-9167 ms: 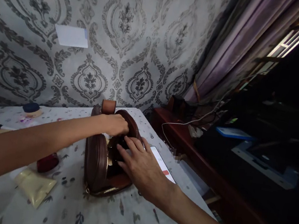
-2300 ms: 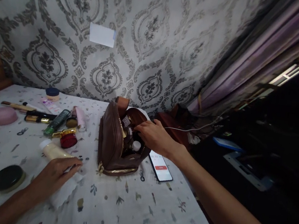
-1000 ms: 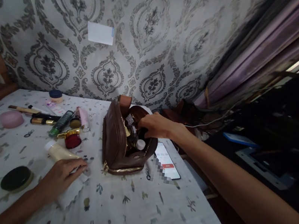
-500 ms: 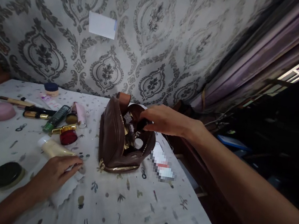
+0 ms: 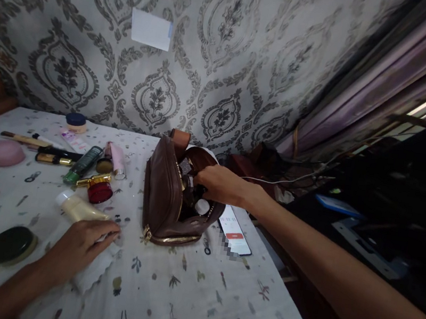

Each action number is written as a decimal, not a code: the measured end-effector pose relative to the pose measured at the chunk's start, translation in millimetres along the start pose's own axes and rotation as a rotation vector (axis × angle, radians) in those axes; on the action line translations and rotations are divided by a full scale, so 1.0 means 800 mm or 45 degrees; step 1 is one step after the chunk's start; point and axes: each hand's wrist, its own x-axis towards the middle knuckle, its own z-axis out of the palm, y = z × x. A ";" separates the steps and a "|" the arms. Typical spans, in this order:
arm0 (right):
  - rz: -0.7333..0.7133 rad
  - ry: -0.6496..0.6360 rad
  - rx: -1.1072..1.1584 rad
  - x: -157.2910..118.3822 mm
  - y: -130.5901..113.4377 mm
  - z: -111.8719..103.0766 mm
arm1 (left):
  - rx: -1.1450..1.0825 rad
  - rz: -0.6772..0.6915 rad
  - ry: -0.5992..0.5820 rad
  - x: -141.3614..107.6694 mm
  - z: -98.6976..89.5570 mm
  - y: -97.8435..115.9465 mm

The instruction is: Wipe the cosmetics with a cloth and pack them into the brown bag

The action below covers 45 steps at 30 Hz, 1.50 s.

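A brown makeup bag (image 5: 163,189) stands unzipped on the table, with several small items inside, among them a white-capped one (image 5: 201,207). My right hand (image 5: 215,182) reaches into its opening, fingers closed around a small black item (image 5: 200,191) whose kind I cannot make out. To the left, my left hand (image 5: 82,241) rests low over the table, fingers bent together on a crumpled white wipe (image 5: 96,273). Just behind that hand lies a cream-coloured tube (image 5: 81,209) with a white cap. A round dark-lidded container (image 5: 11,245) sits to its left.
Cosmetics cover the table's left side: a red jar (image 5: 100,192), a green bottle (image 5: 83,165), a pink tube (image 5: 116,159), a pink oval item (image 5: 4,153) and a blue-lidded jar (image 5: 75,122). A phone (image 5: 236,233) lies right of the bag, near the table edge. Patterned wall behind.
My right hand has lowered deeper into the bag with the black item. The left hand stays on the wipe. The view has shifted slightly.
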 end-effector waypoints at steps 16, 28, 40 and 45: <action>-0.105 -0.138 0.196 0.003 0.015 -0.008 | 0.047 0.031 -0.027 0.002 -0.003 0.006; 0.065 -0.184 0.101 0.040 0.003 0.003 | 0.008 0.032 -0.021 0.001 -0.002 0.006; 0.157 -0.210 0.130 0.053 -0.006 0.007 | 0.013 0.032 -0.019 0.001 -0.002 0.007; 0.190 -0.200 0.123 0.050 -0.012 0.002 | 0.006 0.035 -0.041 0.003 -0.005 0.008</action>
